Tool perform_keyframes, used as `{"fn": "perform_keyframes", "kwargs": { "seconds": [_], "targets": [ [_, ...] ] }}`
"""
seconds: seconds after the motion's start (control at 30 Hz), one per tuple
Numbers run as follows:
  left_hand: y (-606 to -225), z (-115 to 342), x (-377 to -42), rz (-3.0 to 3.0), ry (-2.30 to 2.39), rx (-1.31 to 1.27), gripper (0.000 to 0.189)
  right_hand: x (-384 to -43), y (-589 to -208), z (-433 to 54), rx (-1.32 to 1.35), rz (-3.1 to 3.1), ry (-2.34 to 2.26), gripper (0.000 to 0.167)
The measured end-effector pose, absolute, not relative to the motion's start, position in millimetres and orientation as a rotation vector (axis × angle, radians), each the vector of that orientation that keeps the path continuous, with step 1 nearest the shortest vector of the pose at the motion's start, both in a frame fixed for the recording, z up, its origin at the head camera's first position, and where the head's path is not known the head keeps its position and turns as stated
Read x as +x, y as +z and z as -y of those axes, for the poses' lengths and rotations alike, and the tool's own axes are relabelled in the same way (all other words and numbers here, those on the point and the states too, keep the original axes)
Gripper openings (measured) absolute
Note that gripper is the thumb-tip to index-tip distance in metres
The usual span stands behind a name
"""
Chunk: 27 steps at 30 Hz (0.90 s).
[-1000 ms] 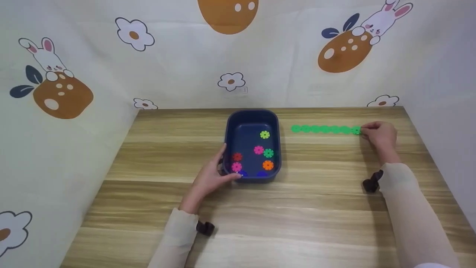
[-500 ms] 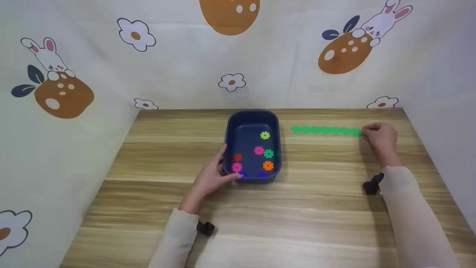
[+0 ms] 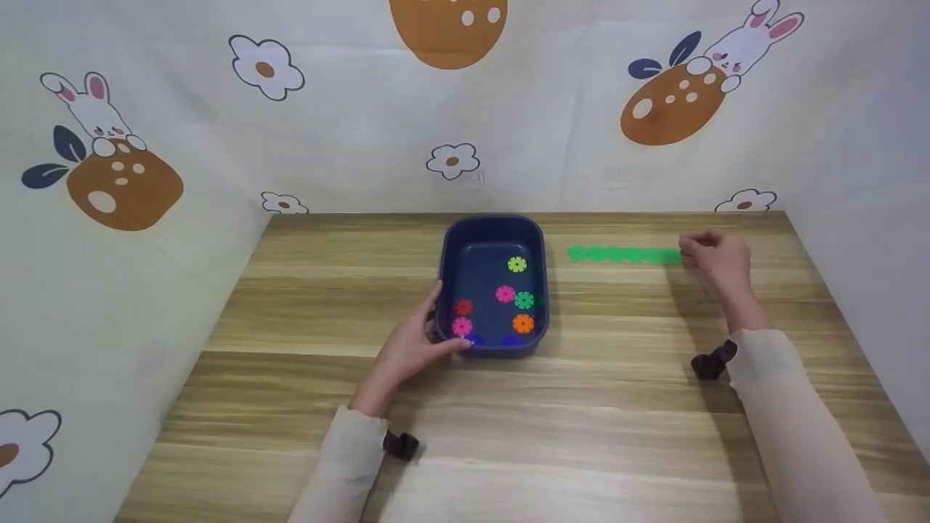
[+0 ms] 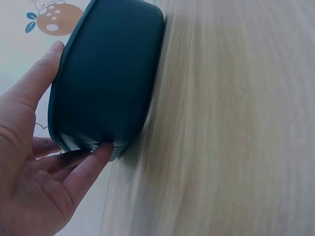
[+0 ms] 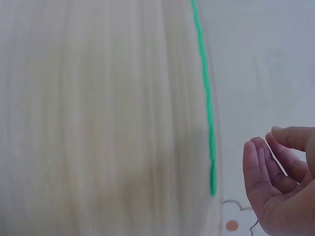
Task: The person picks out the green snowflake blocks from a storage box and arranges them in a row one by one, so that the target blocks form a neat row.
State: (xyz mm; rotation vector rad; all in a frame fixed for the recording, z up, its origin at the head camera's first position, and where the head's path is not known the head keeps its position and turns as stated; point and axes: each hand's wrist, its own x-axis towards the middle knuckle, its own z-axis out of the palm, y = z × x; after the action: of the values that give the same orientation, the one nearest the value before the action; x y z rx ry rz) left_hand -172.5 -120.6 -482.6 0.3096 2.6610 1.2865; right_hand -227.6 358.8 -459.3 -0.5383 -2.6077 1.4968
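My left hand point(image 3: 408, 350) grips the near left corner of a dark blue plastic box point(image 3: 495, 351), thumb at the near rim and fingers along the left wall. In the left wrist view the fingers curl against the outside of the box point(image 4: 108, 73). Inside lie several snowflake-shaped plastic discs, among them a yellow-green disc point(image 3: 516, 264) and an orange disc point(image 3: 523, 324). My right hand point(image 3: 719, 263) hovers over the right end of a row of green discs point(image 3: 617, 253). In the right wrist view its fingers are loosely bent with nothing between them, apart from the green row point(image 5: 209, 108).
The wooden table point(image 3: 581, 436) ends at a patterned cloth backdrop point(image 3: 349, 131) behind the box and the row. Each wrist wears a dark camera mount, such as the right camera mount point(image 3: 712, 362).
My right hand has let go of the green disc at the row's right end and moved left, up over the row. My left hand and the box have stayed put.
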Motion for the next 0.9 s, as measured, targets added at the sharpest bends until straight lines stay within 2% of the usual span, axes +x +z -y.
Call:
{"fn": "perform_keyframes", "kwargs": {
  "seconds": [0.23,0.63,0.9],
  "targets": [
    [-482,121,-171,-2.665,1.295,0.338,0.112,-229,-449,-324,-0.37,2.503,1.688,0.034],
    [-482,121,-172,-2.657,1.295,0.309,0.112,-224,-429,-255,-0.11,2.46,1.924,0.04],
    [-483,121,-172,-2.655,1.3,0.304,0.113,-217,-420,-199,0.024,2.388,2.107,0.031]
  ]
}}
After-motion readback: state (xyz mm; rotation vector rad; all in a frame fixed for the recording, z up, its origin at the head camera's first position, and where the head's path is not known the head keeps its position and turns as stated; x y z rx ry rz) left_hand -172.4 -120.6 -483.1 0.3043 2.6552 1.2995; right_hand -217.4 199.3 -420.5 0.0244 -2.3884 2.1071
